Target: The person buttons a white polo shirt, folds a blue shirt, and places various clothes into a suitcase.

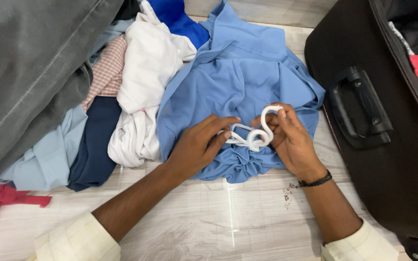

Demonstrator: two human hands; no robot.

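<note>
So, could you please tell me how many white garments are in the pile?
1: a crumpled white cotton shirt left of the light blue shirt; others may be hidden beneath.

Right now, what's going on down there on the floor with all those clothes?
A person is working over a light blue garment spread on the floor. Both hands grip a white plastic hanger: the right hand holds its hook, the left hand its lower part. A pile of clothes lies to the left, and a dark open suitcase stands on the right.

Looped white cord (255, 134) on crumpled blue shirt (247, 77)
</note>
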